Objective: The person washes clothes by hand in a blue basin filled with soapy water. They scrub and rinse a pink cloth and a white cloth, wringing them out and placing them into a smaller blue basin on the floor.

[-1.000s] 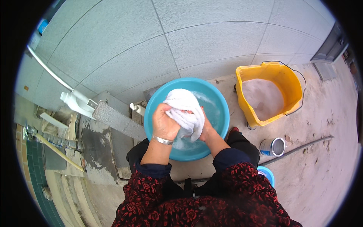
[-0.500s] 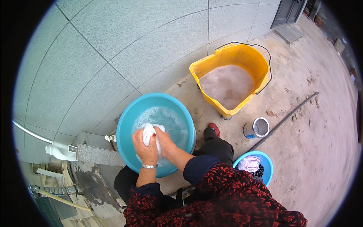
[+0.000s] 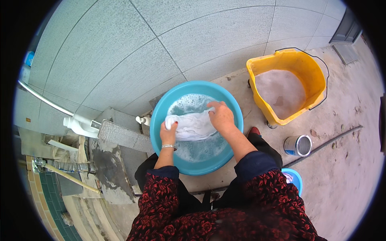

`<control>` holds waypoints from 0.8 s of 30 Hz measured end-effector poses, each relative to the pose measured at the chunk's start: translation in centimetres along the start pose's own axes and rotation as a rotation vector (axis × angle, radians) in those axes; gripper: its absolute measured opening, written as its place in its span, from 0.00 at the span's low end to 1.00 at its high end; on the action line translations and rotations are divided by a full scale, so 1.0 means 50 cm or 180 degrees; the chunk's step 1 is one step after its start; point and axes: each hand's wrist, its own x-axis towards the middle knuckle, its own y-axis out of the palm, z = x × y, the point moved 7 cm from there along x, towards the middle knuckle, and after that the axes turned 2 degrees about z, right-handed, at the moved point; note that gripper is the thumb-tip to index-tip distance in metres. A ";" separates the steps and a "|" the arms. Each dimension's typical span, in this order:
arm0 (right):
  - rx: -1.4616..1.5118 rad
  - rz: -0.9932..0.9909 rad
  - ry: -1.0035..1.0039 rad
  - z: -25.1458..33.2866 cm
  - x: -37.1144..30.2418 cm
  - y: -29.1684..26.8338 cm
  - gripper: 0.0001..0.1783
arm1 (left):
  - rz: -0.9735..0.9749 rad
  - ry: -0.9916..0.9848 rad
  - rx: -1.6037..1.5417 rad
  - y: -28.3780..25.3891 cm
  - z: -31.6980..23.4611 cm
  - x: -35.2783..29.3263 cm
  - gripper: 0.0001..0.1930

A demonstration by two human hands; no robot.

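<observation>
A white wet cloth (image 3: 194, 126) is stretched between my two hands above soapy water in a round blue basin (image 3: 196, 170). My left hand (image 3: 168, 132), with a silver bracelet at the wrist, is closed on the bunched left end of the cloth. At the right end my right hand (image 3: 222, 117) grips the cloth's edge, its fingers bent over it. The cloth hangs loosely in folds, close to the water. White suds float along the basin's far side and near side.
A yellow wheeled bucket (image 3: 257, 96) of murky water stands to the right. Nearer are a metal can (image 3: 298, 145), a dark hose (image 3: 333, 139) and a small blue basin (image 3: 296, 180) with laundry. A white pump bottle (image 3: 144, 120) and a stone ledge (image 3: 125, 135) adjoin the basin's left side.
My hands, earlier pressed together around the bunched cloth, have moved apart, and the cloth is now spread between them. The view has shifted, so the surroundings sit elsewhere in the picture.
</observation>
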 end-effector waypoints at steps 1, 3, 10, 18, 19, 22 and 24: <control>-0.0082 -0.0121 -0.0120 -0.001 0.000 -0.005 0.17 | -0.0009 0.0303 0.0516 0.011 0.012 -0.005 0.28; -0.0147 -0.0170 -0.0141 0.008 -0.004 -0.020 0.19 | 0.0190 0.0496 0.1300 0.041 0.018 -0.027 0.27; 0.0302 0.0154 0.0087 -0.003 -0.001 -0.052 0.19 | 0.1322 -0.0606 -0.1439 0.022 -0.070 -0.022 0.21; 0.1054 0.0193 0.0438 -0.031 -0.011 -0.096 0.18 | 0.1400 0.1220 -0.1628 -0.148 -0.565 -0.114 0.18; 0.1037 0.0169 0.0428 -0.039 -0.008 -0.100 0.18 | 0.1389 0.1435 -0.1326 -0.146 -0.589 -0.123 0.19; 0.1018 0.0177 0.0418 -0.049 -0.004 -0.101 0.18 | 0.1308 0.1999 -0.0356 -0.134 -0.619 -0.147 0.20; 0.1008 0.0234 0.0466 -0.043 -0.006 -0.102 0.18 | 0.1253 0.2294 0.0317 -0.101 -0.562 -0.140 0.22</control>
